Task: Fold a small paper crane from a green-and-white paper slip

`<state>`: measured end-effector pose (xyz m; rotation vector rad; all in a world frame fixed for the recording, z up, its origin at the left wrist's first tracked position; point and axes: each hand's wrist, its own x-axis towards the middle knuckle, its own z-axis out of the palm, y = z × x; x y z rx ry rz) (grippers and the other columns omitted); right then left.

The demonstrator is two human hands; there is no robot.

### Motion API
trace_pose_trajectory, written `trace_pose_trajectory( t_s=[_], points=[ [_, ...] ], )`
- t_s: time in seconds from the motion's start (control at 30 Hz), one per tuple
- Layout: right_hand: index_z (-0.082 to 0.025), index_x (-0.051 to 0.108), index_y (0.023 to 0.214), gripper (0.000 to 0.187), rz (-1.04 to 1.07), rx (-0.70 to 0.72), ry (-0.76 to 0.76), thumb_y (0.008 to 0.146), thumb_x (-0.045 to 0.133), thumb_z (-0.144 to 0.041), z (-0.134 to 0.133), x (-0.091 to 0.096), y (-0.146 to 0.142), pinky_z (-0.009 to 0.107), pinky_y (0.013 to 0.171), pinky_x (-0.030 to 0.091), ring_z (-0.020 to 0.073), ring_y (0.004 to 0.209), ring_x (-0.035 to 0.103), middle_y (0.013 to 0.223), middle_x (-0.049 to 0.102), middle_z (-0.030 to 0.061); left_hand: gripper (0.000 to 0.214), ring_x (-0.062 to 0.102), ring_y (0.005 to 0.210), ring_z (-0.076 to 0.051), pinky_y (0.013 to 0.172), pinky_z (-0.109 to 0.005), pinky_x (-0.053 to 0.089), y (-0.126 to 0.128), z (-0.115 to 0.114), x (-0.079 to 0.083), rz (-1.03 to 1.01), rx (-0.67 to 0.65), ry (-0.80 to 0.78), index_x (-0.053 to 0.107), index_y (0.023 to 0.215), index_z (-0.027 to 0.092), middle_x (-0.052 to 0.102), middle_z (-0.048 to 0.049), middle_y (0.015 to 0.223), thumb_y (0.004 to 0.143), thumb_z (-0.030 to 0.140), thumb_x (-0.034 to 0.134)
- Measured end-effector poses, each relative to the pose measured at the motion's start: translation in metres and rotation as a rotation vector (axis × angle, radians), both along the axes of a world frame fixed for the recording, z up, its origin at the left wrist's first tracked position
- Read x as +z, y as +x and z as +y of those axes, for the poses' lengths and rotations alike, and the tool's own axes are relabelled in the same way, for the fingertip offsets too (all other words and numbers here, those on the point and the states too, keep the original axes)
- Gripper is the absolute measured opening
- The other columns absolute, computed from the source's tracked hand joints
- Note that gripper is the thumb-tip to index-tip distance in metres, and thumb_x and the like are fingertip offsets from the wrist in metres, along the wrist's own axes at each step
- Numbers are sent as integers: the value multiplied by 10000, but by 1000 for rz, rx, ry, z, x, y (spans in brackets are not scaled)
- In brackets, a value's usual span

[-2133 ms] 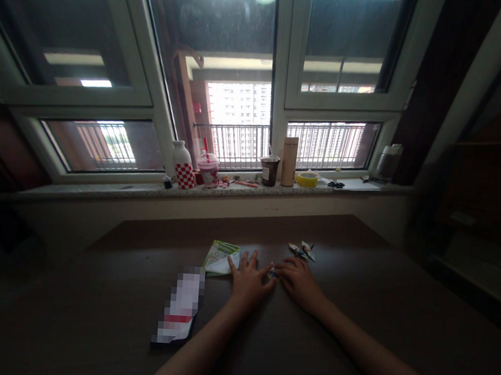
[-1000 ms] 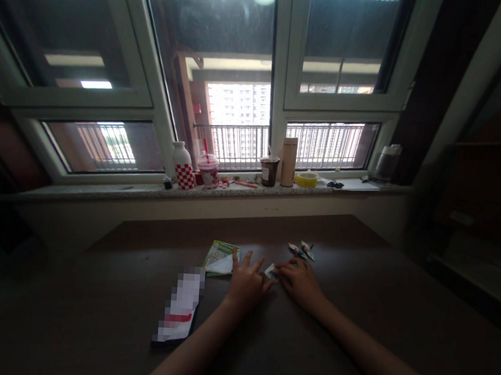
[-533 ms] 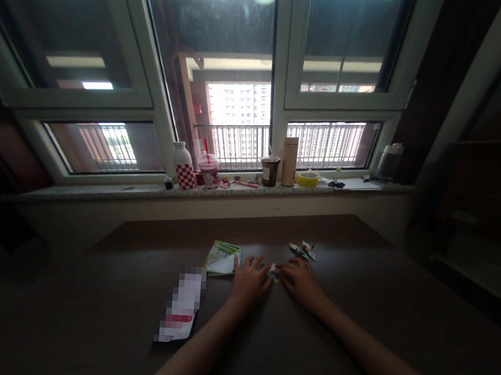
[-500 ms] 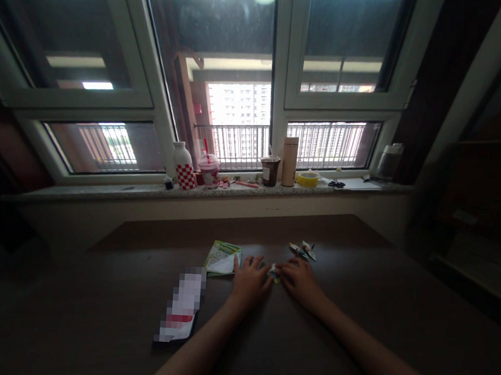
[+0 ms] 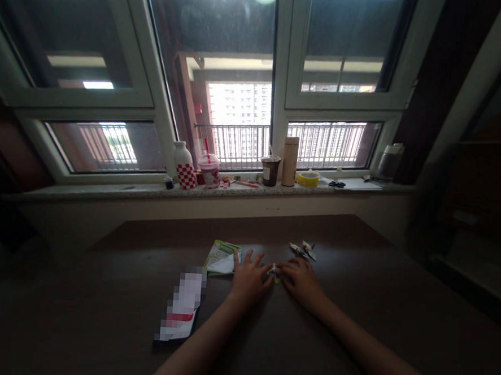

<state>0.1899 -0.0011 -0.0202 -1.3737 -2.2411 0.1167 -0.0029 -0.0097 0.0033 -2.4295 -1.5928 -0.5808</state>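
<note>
Head view, left hand and right hand at small folded paper, partly hidden, grip unclear

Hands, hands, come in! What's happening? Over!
Left hand, right hand: both at small folded paper. Green paper close by left. Folded pieces just beyond right.

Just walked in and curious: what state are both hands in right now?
Left hand: spread open, its thumb side at the small folded paper.
Right hand: curled, at the same paper; whether it grips cannot be told.
</note>
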Motion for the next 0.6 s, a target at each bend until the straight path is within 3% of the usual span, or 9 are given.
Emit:
trace_pose_trajectory(
  t_s=[0.27,0.6],
  points=[
    [-307,730,1077,269,-12,-17,20,952,493,-287,-3,3,-1,486,1031,383,267,1167,537,1216,708,18,264,485,1259,-341,1111,-732,166,-4,-4,0,20,-53,101,749,1034,327,641,-54,1287,911,459,557],
    [-307,724,1101,275,-21,-24,1,950,495,-297,-5,8,-1,499,1030,383,285,1172,530,1231,703,7,286,542,1175,-287,1173,-666,117,-4,-8,7,14,-79,104,794,852,292,684,-33,1170,919,433,554]
  ],
)
